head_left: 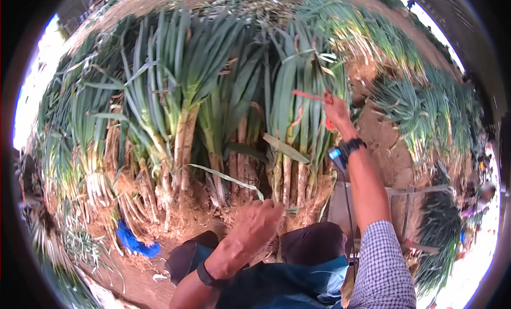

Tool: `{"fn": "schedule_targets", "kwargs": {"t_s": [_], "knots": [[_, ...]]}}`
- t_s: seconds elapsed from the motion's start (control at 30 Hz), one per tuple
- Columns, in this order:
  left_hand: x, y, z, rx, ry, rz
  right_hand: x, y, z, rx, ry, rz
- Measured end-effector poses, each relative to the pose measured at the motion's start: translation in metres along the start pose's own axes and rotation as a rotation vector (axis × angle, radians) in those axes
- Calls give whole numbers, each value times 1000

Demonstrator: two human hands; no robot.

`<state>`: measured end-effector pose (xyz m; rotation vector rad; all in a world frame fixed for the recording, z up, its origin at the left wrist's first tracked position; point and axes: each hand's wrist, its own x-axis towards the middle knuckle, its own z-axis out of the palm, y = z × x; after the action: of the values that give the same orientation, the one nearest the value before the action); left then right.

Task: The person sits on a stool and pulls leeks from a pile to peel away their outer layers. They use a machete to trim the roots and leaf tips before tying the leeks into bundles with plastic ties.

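Observation:
My left hand is closed low in the middle, above my knees. A thin green leaf strip runs into its fingers from the upper left, and a green bit shows on the other side. My right hand is raised beside the upright leeks, its fingers closed on a thin red strip that points left. More red shows under the palm. The leeks stand in front of me, roots down, and a broad leaf lies across their stems.
More leek bunches stand at the left, and others lie at the right. A blue plastic piece is on the soil at lower left. A metal frame is right of my knees. A cable hangs beside my right forearm.

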<state>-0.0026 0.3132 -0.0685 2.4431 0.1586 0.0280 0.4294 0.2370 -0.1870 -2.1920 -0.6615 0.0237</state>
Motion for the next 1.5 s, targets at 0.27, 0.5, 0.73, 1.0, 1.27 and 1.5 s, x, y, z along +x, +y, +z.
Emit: {"fn": "schedule_targets", "kwargs": {"t_s": [0.27, 0.5, 0.73, 1.0, 1.27, 1.5], "knots": [[-11, 8, -1, -35, 96, 70, -105, -90, -135, -205, 162, -283], [4, -3, -5, -70, 263, 66, -244, -278, -317, 163, 413, -32], [-29, -22, -23, -12, 356, -32, -199, -215, -132, 650, -207, 215], [-35, -32, -37, -120, 376, 23, -192, -152, 106, 654, -259, 325], [-7, -55, -47, -59, 210, 23, -75, -115, 89, -47, -13, -104], [11, -54, -30, -59, -97, -99, 89, -88, 96, -812, -36, -46]]}}
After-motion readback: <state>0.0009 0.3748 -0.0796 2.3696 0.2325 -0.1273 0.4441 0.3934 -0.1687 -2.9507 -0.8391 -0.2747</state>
